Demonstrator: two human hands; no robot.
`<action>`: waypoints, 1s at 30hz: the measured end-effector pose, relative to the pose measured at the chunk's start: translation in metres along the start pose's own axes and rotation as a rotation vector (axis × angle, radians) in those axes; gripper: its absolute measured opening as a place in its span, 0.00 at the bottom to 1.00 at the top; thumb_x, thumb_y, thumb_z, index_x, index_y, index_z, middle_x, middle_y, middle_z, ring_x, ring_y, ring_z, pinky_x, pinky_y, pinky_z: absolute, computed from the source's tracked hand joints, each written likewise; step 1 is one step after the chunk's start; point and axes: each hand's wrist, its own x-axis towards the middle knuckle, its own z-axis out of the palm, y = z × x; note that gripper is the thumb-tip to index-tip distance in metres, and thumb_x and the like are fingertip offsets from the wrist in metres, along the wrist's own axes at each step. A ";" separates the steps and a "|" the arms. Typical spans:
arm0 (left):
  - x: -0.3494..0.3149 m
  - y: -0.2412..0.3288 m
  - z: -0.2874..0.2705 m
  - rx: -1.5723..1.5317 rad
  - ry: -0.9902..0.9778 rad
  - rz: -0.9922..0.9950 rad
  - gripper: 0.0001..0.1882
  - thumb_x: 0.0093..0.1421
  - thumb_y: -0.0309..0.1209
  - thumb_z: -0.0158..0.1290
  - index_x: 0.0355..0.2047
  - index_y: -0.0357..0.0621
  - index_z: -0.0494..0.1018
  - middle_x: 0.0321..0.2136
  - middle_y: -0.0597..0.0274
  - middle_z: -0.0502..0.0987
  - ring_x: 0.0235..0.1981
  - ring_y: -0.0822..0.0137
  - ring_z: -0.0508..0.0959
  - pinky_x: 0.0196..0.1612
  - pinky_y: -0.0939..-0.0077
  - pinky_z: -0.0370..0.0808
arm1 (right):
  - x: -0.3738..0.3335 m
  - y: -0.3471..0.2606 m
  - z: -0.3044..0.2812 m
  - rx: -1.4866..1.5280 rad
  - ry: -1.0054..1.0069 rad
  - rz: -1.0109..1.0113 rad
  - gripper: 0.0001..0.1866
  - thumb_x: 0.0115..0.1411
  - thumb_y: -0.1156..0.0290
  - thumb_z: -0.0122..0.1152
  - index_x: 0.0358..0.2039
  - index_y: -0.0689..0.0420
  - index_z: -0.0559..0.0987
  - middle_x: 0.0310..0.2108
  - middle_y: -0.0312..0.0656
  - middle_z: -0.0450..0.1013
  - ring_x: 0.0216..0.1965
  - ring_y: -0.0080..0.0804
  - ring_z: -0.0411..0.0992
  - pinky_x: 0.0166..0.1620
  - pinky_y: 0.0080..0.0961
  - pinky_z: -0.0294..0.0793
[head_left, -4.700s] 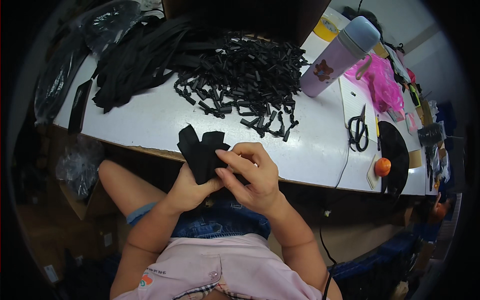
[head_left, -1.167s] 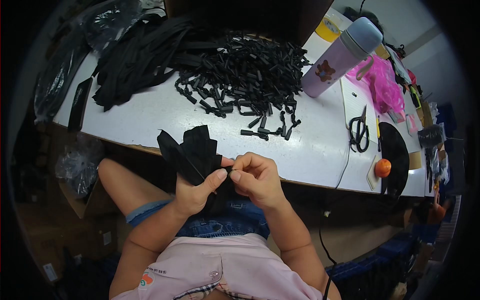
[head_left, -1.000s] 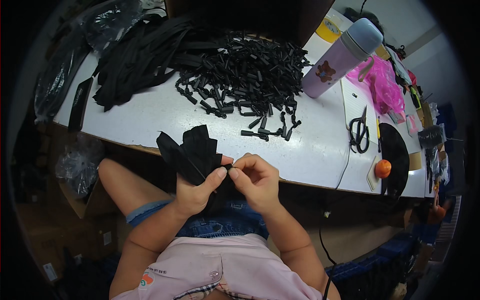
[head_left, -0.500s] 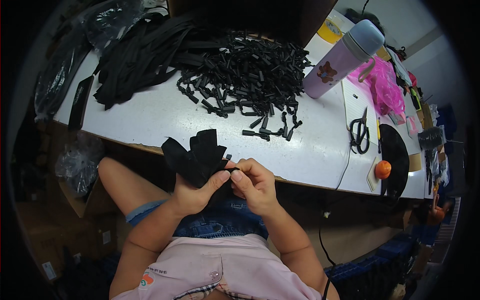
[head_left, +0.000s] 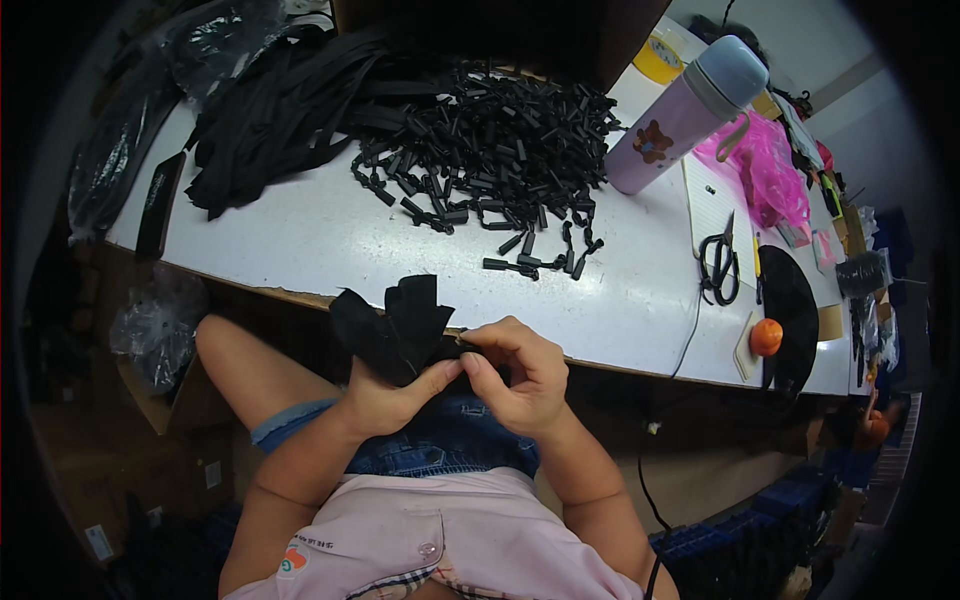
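Observation:
In front of my lap, at the table's near edge, my left hand point(head_left: 392, 402) is closed around a bundle of black fabric strips point(head_left: 398, 332), whose cut ends fan upward. My right hand point(head_left: 527, 378) pinches a dark piece at the right side of the bundle, its thumb tip touching my left thumb. The fingers hide what exactly is pinched. Beyond my hands lies a large heap of small black plastic zipper pulls point(head_left: 510, 140), with a few scattered toward me. A pile of long black strips point(head_left: 270, 115) lies left of the heap.
A lilac bottle point(head_left: 665, 135) stands right of the heap. Black-handled scissors point(head_left: 719, 268), a notepad point(head_left: 703, 210), an orange round object point(head_left: 766, 338) and a pink plastic bag point(head_left: 765, 175) lie farther right. A dark flat bar point(head_left: 160, 205) lies at the table's left edge.
My right hand has moved slightly right and turned, with its fingers curled more. The strip bundle has dropped a little toward me, and a small dark piece above my thumbs no longer shows.

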 end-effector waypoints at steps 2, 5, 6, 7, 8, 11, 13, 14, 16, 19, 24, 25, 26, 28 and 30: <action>0.000 0.002 0.001 -0.016 -0.029 0.010 0.14 0.48 0.22 0.54 0.37 0.36 0.67 0.31 0.64 0.71 0.31 0.75 0.70 0.34 0.83 0.68 | 0.004 -0.005 -0.006 -0.063 -0.035 -0.022 0.09 0.46 0.83 0.56 0.31 0.66 0.72 0.24 0.40 0.69 0.20 0.18 0.66 0.23 0.10 0.64; -0.001 0.002 0.005 -0.119 0.028 -0.039 0.13 0.48 0.22 0.54 0.36 0.36 0.68 0.31 0.64 0.71 0.31 0.75 0.70 0.34 0.83 0.68 | 0.006 -0.009 -0.007 -0.108 -0.081 -0.046 0.08 0.44 0.83 0.56 0.29 0.65 0.72 0.22 0.40 0.69 0.19 0.18 0.65 0.22 0.10 0.64; -0.001 0.000 0.005 -0.120 0.034 -0.035 0.13 0.48 0.22 0.54 0.36 0.36 0.68 0.31 0.64 0.71 0.31 0.75 0.71 0.34 0.83 0.68 | 0.005 -0.009 -0.006 -0.168 -0.066 -0.072 0.09 0.44 0.83 0.57 0.29 0.65 0.72 0.22 0.40 0.69 0.18 0.18 0.65 0.21 0.10 0.64; 0.001 -0.002 0.006 -0.122 0.037 -0.031 0.12 0.49 0.22 0.54 0.35 0.36 0.68 0.30 0.64 0.72 0.31 0.75 0.71 0.35 0.83 0.68 | 0.005 -0.009 -0.005 -0.230 -0.048 -0.098 0.09 0.43 0.84 0.57 0.28 0.64 0.72 0.21 0.40 0.69 0.18 0.18 0.65 0.21 0.11 0.64; 0.002 -0.004 0.006 -0.122 0.036 -0.032 0.12 0.49 0.22 0.54 0.35 0.36 0.68 0.30 0.64 0.72 0.31 0.75 0.71 0.35 0.83 0.68 | 0.004 -0.008 -0.003 -0.230 -0.047 -0.097 0.09 0.43 0.84 0.57 0.28 0.64 0.72 0.21 0.40 0.69 0.18 0.18 0.65 0.21 0.11 0.64; 0.003 -0.006 0.006 -0.265 0.021 -0.059 0.11 0.49 0.22 0.53 0.35 0.37 0.68 0.30 0.64 0.72 0.31 0.75 0.71 0.35 0.83 0.69 | 0.003 -0.004 0.003 -0.325 0.068 -0.259 0.09 0.43 0.84 0.57 0.28 0.64 0.72 0.21 0.41 0.69 0.17 0.18 0.65 0.20 0.11 0.63; 0.002 -0.005 0.006 -0.234 0.019 -0.061 0.11 0.49 0.22 0.53 0.35 0.37 0.67 0.30 0.64 0.71 0.31 0.75 0.71 0.35 0.83 0.68 | 0.004 -0.007 0.001 -0.315 0.025 -0.202 0.09 0.43 0.84 0.58 0.28 0.64 0.72 0.21 0.41 0.70 0.16 0.18 0.65 0.19 0.11 0.63; 0.001 -0.005 0.007 -0.234 0.019 -0.062 0.11 0.49 0.22 0.53 0.35 0.37 0.67 0.30 0.64 0.71 0.31 0.75 0.71 0.35 0.83 0.68 | 0.003 -0.007 0.001 -0.315 0.025 -0.201 0.09 0.43 0.84 0.58 0.28 0.64 0.72 0.21 0.41 0.70 0.16 0.18 0.65 0.19 0.11 0.63; -0.001 -0.005 0.009 -0.172 0.053 0.007 0.11 0.50 0.22 0.53 0.35 0.37 0.67 0.30 0.64 0.71 0.32 0.75 0.70 0.34 0.84 0.68 | 0.003 -0.008 -0.002 -0.217 0.000 -0.130 0.09 0.43 0.84 0.57 0.28 0.65 0.72 0.22 0.41 0.70 0.17 0.18 0.65 0.20 0.11 0.63; -0.002 -0.009 0.010 -0.186 0.035 0.016 0.12 0.50 0.22 0.53 0.35 0.37 0.67 0.30 0.65 0.70 0.32 0.75 0.70 0.34 0.84 0.68 | 0.002 -0.009 -0.005 -0.129 -0.035 -0.047 0.09 0.44 0.84 0.57 0.29 0.66 0.72 0.23 0.42 0.70 0.19 0.18 0.66 0.22 0.12 0.65; -0.001 -0.008 0.005 -0.213 -0.035 0.031 0.14 0.50 0.21 0.53 0.37 0.37 0.66 0.31 0.65 0.69 0.32 0.75 0.69 0.34 0.84 0.67 | -0.001 -0.005 -0.003 -0.025 0.000 -0.057 0.08 0.45 0.84 0.56 0.29 0.65 0.73 0.22 0.41 0.70 0.19 0.19 0.66 0.22 0.12 0.66; -0.001 -0.007 0.004 -0.236 -0.055 0.024 0.14 0.50 0.21 0.53 0.38 0.37 0.65 0.32 0.65 0.69 0.33 0.75 0.69 0.34 0.84 0.67 | -0.001 -0.004 -0.002 -0.003 0.032 -0.074 0.08 0.45 0.82 0.57 0.29 0.63 0.73 0.20 0.40 0.69 0.16 0.19 0.66 0.20 0.12 0.64; -0.001 -0.007 0.003 -0.235 -0.055 0.024 0.14 0.50 0.21 0.53 0.38 0.37 0.65 0.32 0.65 0.69 0.33 0.75 0.69 0.34 0.84 0.67 | -0.001 -0.004 -0.002 -0.003 0.032 -0.074 0.08 0.45 0.82 0.57 0.29 0.63 0.73 0.20 0.40 0.69 0.16 0.19 0.66 0.20 0.12 0.64; -0.001 -0.006 0.002 -0.218 -0.074 0.012 0.14 0.49 0.22 0.53 0.37 0.38 0.66 0.32 0.65 0.69 0.33 0.76 0.69 0.34 0.84 0.67 | -0.001 -0.006 -0.002 0.028 0.037 -0.063 0.08 0.45 0.82 0.57 0.29 0.64 0.73 0.20 0.40 0.69 0.17 0.19 0.66 0.20 0.12 0.64; -0.003 -0.006 0.004 -0.165 -0.044 0.006 0.14 0.49 0.22 0.53 0.37 0.37 0.66 0.31 0.65 0.69 0.32 0.76 0.69 0.34 0.84 0.67 | -0.003 -0.006 -0.005 0.011 0.002 -0.044 0.08 0.45 0.84 0.56 0.29 0.66 0.72 0.23 0.42 0.70 0.20 0.20 0.67 0.24 0.12 0.66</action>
